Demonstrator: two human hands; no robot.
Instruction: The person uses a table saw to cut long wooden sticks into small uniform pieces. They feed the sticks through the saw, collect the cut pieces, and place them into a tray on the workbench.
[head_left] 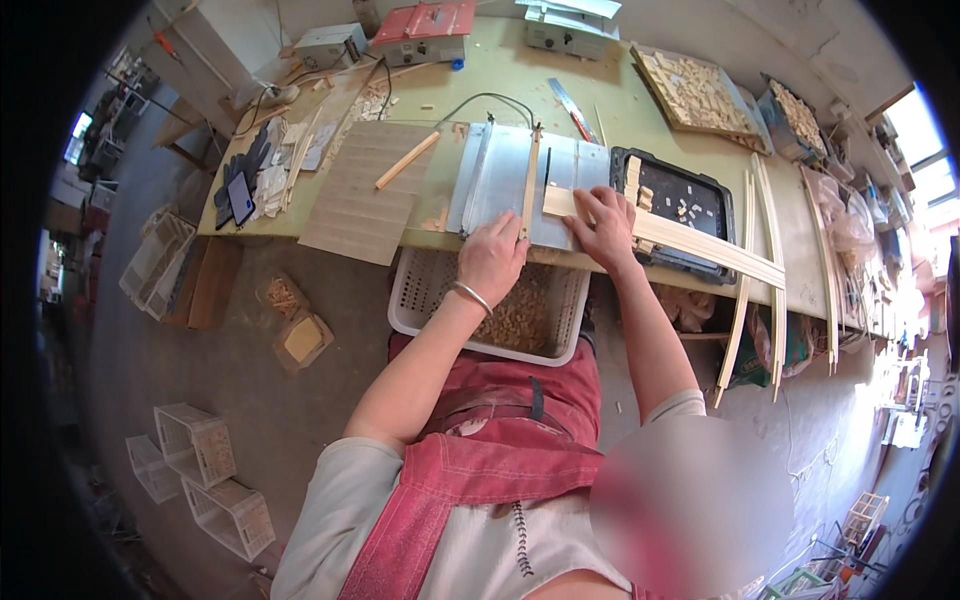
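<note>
My right hand (606,228) is closed over the left end of a bundle of long pale wooden strips (710,250), which reaches right across a black tray. The strips' end lies on a bluish metal plate (482,180), beside a narrow dark slot (548,166). At the plate's front edge, my left hand (491,258) has its fingers curled together by the near end of a wooden guide bar (531,185). What those fingers pinch, if anything, is hidden. Below the plate, a white plastic basket (402,300) holds many small wood pieces (520,315).
The black tray (728,190) holds small blocks. More long strips (745,290) overhang the table's front edge. On the left lie a brown board (350,195), a loose wooden stick (408,160) and a phone (240,198). A board of blocks (690,95) and a red-topped machine (424,30) stand behind.
</note>
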